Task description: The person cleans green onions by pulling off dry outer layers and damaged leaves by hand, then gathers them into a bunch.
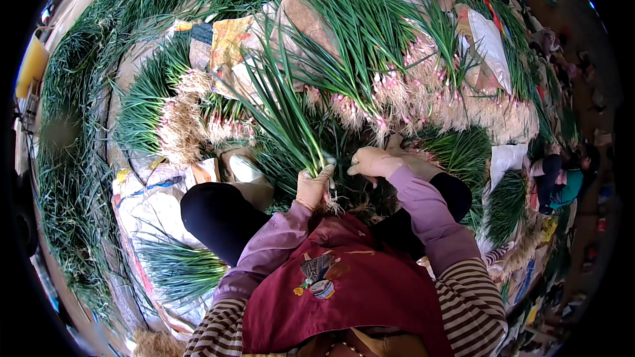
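Note:
My left hand (312, 186), in a thin pale glove, grips a small bunch of spring onions (292, 124) by the white stem ends. Its long green leaves point away from me, and its roots (331, 203) hang below the fist. To the right, my right hand (375, 162) is gloved too, its fingers bent downward; whether anything lies between them is hidden. Just beyond it lies a row of spring onions with pink bulbs (392, 87) and tangled pale roots. Loose green leaves (342, 144) cover the ground between my bent knees.
Stacked bundles with matted roots (181, 121) lie at the left. A white woven sack (158, 213) bears another bunch of greens (183, 267) beside my left knee. Brown sacking (302, 25) lies at the back. Other people (565, 186) sit along the right side.

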`<state>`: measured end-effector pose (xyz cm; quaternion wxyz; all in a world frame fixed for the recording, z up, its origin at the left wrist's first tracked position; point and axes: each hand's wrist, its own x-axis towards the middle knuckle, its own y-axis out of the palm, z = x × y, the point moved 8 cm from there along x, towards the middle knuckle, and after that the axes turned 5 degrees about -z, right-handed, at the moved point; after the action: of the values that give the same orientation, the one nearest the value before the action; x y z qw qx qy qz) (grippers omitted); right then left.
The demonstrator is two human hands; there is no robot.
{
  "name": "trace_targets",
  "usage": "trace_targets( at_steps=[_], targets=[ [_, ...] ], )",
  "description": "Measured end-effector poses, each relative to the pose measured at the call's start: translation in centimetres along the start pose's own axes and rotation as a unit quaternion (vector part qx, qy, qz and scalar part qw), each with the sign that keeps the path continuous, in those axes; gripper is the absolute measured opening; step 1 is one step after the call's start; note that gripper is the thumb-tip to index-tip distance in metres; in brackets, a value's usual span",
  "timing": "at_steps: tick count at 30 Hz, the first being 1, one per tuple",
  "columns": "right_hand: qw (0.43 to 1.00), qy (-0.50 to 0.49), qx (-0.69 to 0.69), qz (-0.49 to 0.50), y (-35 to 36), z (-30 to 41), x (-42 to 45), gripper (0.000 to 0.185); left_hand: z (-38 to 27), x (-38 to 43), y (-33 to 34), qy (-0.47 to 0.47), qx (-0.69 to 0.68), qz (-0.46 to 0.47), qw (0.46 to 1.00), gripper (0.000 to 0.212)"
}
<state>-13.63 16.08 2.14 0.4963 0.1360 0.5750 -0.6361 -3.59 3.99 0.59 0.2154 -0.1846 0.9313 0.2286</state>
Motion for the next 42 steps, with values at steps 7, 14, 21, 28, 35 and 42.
trace_targets(
  at_steps=[7, 14, 21, 28, 35, 42],
  targets=[
    [0.891, 0.193, -0.003, -0.411, -8.5, -7.5, -1.8, 0.03, 1.2, 1.8, 1.3, -0.1, -0.034, 0.039, 0.994, 0.028],
    [0.929, 0.03, 0.052, -0.364, -2.6, 1.7, -5.8, 0.024, 0.6, 3.3, 3.0, -0.094, -0.076, 0.031, 0.992, 0.034],
    [0.912, -0.018, 0.269, -0.309, 0.1, 1.1, -3.5, 0.035, 0.8, 2.9, 2.0, -0.139, -0.02, 0.001, 0.99, 0.015],
    [0.738, -0.071, 0.631, -0.226, 1.8, 0.5, 1.0, 0.012, 1.5, 1.4, 1.6, -0.169, -0.108, 0.05, 0.978, 0.01],
    [0.927, 0.074, 0.126, -0.346, 7.1, -2.2, 2.2, 0.019, 2.0, 1.0, -2.3, -0.072, 0.041, -0.014, 0.996, 0.013],
    [0.861, 0.002, 0.24, -0.448, 1.7, 0.2, 2.6, 0.03, 3.2, 2.3, -5.2, -0.116, 0.066, -0.038, 0.99, 0.009]
  ],
)
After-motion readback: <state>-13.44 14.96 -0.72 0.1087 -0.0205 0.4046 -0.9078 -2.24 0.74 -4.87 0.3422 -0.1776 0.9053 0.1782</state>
